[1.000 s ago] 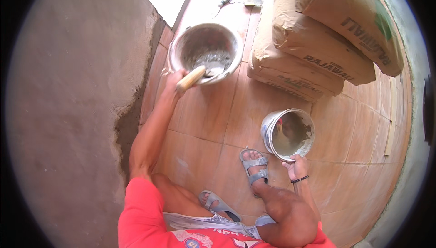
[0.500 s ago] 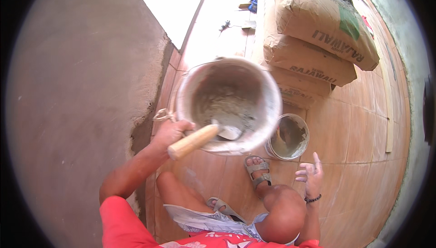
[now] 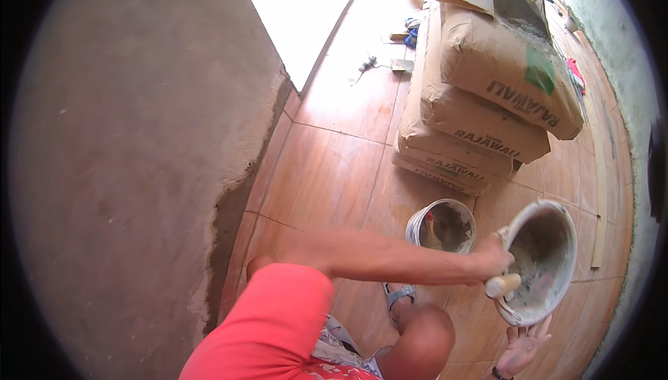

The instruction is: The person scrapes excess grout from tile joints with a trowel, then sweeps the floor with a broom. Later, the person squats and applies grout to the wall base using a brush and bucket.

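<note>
Out to the right, my left hand [image 3: 492, 258] grips the rim of a large mortar-smeared bucket [image 3: 565, 248], which is tilted. A wooden-handled trowel [image 3: 504, 285] leans in it, its handle sticking out over the rim beside that hand. Wet grey residue coats the bucket's inside. Palm up with fingers spread, my right hand [image 3: 525, 349] is just below the bucket's lower edge; whether it touches the bucket I cannot tell. Under my left forearm stands a smaller white bucket [image 3: 412, 230], holding grey material and a tool with a wooden handle [image 3: 430, 225].
Several brown paper sacks [image 3: 480, 112] are stacked beyond the small bucket, the top one torn open. A rough plastered wall [image 3: 139, 136] rises at left. Small tools [image 3: 369, 65] lie on the tiled floor [image 3: 334, 164]. Long strips [image 3: 598, 234] run along the right wall.
My left hand has swung the large bucket from in front of me far to the right and tilted it. My right hand has moved right, beneath it. The view has shifted.
</note>
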`<state>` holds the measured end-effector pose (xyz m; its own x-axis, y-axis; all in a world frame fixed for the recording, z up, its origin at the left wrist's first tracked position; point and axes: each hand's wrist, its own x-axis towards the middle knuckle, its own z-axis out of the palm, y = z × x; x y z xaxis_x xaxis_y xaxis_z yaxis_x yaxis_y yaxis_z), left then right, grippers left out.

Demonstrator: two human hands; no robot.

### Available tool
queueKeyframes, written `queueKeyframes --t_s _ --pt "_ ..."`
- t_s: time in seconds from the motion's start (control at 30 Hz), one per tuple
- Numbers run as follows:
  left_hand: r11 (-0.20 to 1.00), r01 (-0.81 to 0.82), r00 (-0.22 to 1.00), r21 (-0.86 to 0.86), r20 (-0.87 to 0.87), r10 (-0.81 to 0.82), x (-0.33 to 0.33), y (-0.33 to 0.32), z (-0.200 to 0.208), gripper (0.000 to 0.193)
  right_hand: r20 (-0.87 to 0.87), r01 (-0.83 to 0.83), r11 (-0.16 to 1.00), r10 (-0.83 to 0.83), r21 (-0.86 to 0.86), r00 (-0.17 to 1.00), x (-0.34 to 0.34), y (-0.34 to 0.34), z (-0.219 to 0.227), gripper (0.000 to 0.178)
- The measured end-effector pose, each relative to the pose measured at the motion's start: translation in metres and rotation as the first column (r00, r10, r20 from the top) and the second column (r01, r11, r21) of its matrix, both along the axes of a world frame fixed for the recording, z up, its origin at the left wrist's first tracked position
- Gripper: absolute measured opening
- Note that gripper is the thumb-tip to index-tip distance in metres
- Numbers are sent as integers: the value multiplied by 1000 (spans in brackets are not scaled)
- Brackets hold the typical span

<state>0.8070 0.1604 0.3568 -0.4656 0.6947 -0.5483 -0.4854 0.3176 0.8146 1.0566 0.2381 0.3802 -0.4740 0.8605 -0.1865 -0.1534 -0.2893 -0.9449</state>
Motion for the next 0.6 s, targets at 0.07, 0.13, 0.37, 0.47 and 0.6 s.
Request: queueKeyframes --t_s 0.07,0.13,0.37,0.47,0.6 --pt "992 36 992 122 120 -50 31 38 -33 42 157 -15 988 -9 156 988 5 8 -10 81" --pt "1000 26 981 6 195 -26 52 57 -50 41 202 44 988 -73 146 977 13 21 -30 81" --pt "996 -83 961 -40 263 90 110 109 -146 42 429 451 833 -297 -321 853 75 12 -158 75" --pt "997 -26 977 -70 212 41 126 135 -177 54 513 303 827 -21 -473 858 113 -22 -207 77" --pt "986 -142 969 -92 191 158 118 145 -200 68 641 173 878 180 -447 746 67 -66 -222 73"
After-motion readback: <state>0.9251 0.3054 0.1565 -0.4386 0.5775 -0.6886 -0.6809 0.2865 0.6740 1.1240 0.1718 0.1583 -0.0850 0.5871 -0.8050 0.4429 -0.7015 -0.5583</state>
